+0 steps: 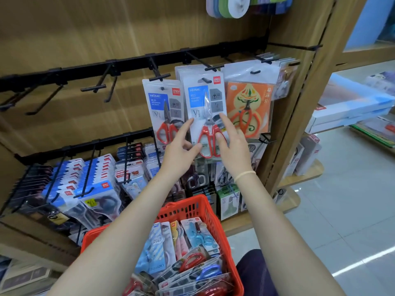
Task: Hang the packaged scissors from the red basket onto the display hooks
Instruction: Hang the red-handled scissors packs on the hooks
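A: What is seen at the upper black rail?

B: A clear blister pack holding red-handled scissors under a blue "HOME" card (206, 116) is hung on a black metal display hook (210, 66). A second pack of the same kind (165, 112) is hung on the hook just to its left, and an orange card with red scissors (249, 107) just to its right.

A: And the hands?

B: The left hand (181, 144) is held with fingers spread, its thumb touching the lower left edge of the middle pack. The right hand (232, 142) is laid with straight fingers against the pack's right side, a pale band worn at the wrist. Nothing is gripped by either.

A: Where is the remaining stock kept?

B: A red plastic slotted basket (192, 207) is placed below, between the forearms, and is filled with packaged scissors in blue, red and yellow (192, 248). Bare hooks (96, 87) are seen further left on the rail. The lower rail is crowded with blue-and-white packs (85, 180).
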A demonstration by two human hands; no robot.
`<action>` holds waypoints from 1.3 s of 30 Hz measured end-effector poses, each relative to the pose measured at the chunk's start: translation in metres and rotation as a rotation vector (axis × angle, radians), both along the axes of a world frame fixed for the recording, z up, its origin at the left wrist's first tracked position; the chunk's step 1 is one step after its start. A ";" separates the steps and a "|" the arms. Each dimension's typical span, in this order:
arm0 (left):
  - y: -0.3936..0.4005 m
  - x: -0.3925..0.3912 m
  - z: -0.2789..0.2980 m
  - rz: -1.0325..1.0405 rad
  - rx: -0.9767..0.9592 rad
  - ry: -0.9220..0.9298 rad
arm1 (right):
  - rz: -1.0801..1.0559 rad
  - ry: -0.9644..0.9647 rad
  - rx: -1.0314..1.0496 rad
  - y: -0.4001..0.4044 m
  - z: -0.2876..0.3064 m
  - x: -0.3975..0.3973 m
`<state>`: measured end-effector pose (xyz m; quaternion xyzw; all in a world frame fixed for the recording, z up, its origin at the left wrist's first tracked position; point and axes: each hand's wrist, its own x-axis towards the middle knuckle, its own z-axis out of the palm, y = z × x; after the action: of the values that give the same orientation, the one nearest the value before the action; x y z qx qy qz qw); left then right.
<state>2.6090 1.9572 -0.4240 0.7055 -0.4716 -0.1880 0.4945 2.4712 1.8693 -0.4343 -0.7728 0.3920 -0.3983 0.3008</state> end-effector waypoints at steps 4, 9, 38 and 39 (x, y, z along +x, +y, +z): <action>-0.019 0.011 -0.004 0.008 0.046 0.006 | 0.048 0.075 0.056 -0.022 0.003 0.017; -0.027 0.019 -0.009 0.025 0.098 -0.033 | 0.104 0.133 0.090 -0.034 -0.007 0.019; 0.274 -0.005 -0.181 0.165 0.470 -0.229 | 0.631 0.816 0.046 0.184 -0.171 -0.037; 0.277 -0.005 -0.181 0.162 0.479 -0.213 | 0.650 0.882 0.031 0.184 -0.171 -0.034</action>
<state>2.6036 2.2338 -0.6049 0.8534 -0.4051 -0.1789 0.2749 2.4377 2.0531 -0.6050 -0.9433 0.2276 0.0826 0.2269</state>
